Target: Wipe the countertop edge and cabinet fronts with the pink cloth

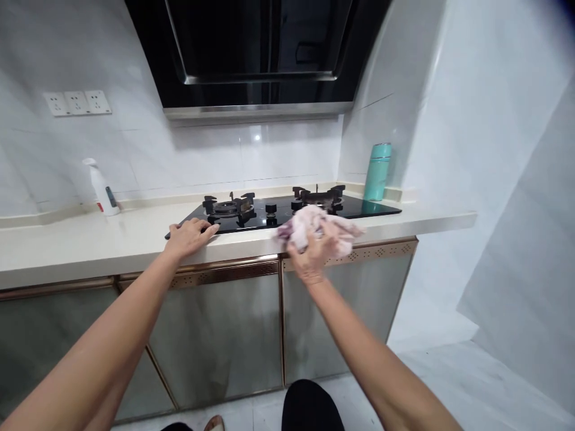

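Observation:
My right hand point(313, 251) grips a pale pink cloth point(309, 222), bunched up and slightly blurred, at the front edge of the counter. The cloth covers part of the front of the black gas stove point(363, 208). My left hand point(191, 236) lies flat with fingers spread on the front left corner of the stove and the counter edge, holding nothing. Two burners stand on the glass top, a left burner point(228, 208) and a right burner point(318, 196), with a black knob point(271, 210) between them.
A white spray bottle point(103, 190) stands at the left on the pale counter point(112, 239). A teal flask point(377, 172) is at the right, behind the stove's edge. Overhead hangs a black range hood point(260, 96). Below are cabinet doors point(224, 329); wall sockets point(77, 103) are at upper left.

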The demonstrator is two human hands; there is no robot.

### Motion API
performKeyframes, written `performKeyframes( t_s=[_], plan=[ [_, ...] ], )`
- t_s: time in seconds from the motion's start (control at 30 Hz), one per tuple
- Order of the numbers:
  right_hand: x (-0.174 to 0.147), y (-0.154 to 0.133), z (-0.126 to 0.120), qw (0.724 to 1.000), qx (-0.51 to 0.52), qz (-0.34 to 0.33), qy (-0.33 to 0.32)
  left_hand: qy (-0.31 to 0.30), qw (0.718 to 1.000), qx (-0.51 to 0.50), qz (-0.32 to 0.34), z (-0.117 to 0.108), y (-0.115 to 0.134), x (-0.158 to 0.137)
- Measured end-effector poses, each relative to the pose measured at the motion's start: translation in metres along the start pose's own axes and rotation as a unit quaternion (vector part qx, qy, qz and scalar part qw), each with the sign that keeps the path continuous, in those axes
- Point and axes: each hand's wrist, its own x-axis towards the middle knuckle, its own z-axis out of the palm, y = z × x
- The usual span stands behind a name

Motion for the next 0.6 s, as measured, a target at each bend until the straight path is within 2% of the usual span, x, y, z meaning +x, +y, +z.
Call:
performKeyframes(
  t_s=[0.07,0.13,0.23,0.33,0.4,0.53,0.57,0.6],
  plan=[
    [-0.012,-0.039,0.010,0.997,0.035,-0.065,-0.021,0.002,1.000,0.006,-0.009,-0.001,0.000,0.000],
    [-0.017,-0.065,0.018,0.985,0.074,-0.140,-0.060,0.001,1.000,0.014,-0.015,-0.001,-0.001,0.001],
    [-0.011,-0.066,0.023,0.960,0.102,-0.242,-0.095,-0.005,1.000,0.024,-0.014,-0.003,-0.002,0.002],
    [0.001,-0.021,0.014,0.945,0.097,-0.303,-0.076,-0.010,1.000,0.028,-0.009,-0.004,-0.003,0.002],
    [0.007,0.027,0.000,0.949,0.083,-0.298,-0.054,-0.009,1.000,0.029,-0.002,-0.004,-0.003,0.002],
    [0.006,0.134,-0.032,0.974,0.048,-0.223,-0.002,-0.003,1.000,0.027,0.009,-0.003,-0.002,0.003],
    [0.003,0.157,-0.037,0.983,0.033,-0.180,0.019,-0.003,1.000,0.026,0.007,-0.003,-0.001,0.003],
    [-0.002,0.174,-0.039,0.993,0.017,-0.104,0.046,-0.005,1.000,0.025,0.004,-0.002,-0.001,0.004]
  ],
)
